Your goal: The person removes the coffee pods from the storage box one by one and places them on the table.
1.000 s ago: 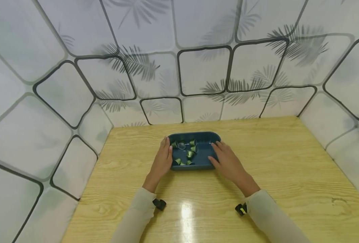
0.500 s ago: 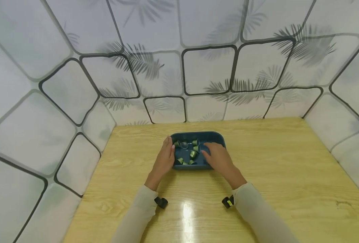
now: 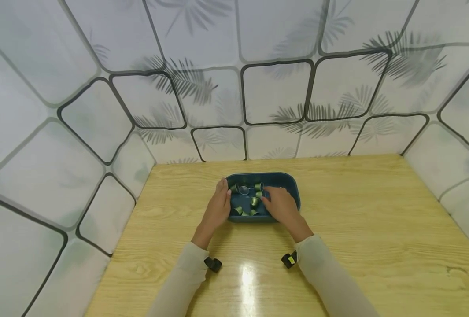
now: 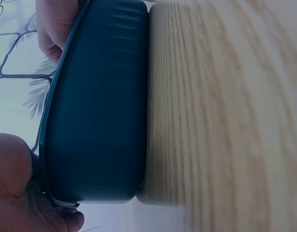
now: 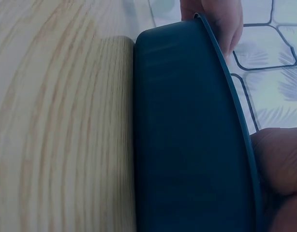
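Observation:
A dark blue tray (image 3: 275, 178) stands on the wooden table, with several small green coffee capsules (image 3: 254, 202) lying in its left and middle part. Among them is a small round, shiny thing (image 3: 244, 190) with a thin stem; its kind is unclear. My left hand (image 3: 216, 207) grips the tray's left end, fingers along the outer wall and thumb at the rim. Over the front rim reaches my right hand (image 3: 282, 206), bent fingers inside the tray. Its thumb and fingertips are at a green capsule (image 3: 260, 194) in the middle; whether they pinch it is hidden.
The light wooden table (image 3: 357, 229) stretches out around the tray. Behind and at both sides stand patterned walls (image 3: 275, 94) with leaf prints. On each wrist sits a small black camera (image 3: 212, 264).
My right hand has left the tray's right end and moved left, into the tray, up to the capsules. The left hand has stayed on the left end. The view has shifted slightly.

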Motion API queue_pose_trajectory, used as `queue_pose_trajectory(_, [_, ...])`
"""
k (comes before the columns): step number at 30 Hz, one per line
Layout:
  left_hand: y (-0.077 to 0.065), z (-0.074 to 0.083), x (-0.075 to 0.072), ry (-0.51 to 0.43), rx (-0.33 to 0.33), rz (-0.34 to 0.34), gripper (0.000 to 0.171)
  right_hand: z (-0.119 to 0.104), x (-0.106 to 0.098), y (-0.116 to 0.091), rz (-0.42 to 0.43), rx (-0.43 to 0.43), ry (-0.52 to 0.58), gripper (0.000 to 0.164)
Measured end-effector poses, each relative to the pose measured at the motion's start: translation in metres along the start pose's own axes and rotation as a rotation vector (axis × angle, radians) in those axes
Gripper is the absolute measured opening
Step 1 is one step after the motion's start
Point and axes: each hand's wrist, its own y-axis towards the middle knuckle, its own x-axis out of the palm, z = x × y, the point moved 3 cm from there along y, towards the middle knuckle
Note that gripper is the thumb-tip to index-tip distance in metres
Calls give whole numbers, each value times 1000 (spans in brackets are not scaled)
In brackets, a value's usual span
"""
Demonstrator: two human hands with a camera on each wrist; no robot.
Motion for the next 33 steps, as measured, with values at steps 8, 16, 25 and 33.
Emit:
queue_pose_trajectory(8, [1, -1, 1, 2, 1, 9, 53, -2, 3, 4, -14, 11, -40, 41])
queue_pose_trajectory(16, [1, -1, 2, -6, -9, 2, 53, -5, 8, 5, -19, 12, -51, 36])
queue_pose_trajectory(25, [-2, 0, 6, 1, -15, -13, 54, -3, 9, -1, -48, 34, -43, 35])
queue_pose_trajectory(33, [1, -4, 3, 9, -9, 1, 53, -5, 7, 3, -20, 2, -22, 29])
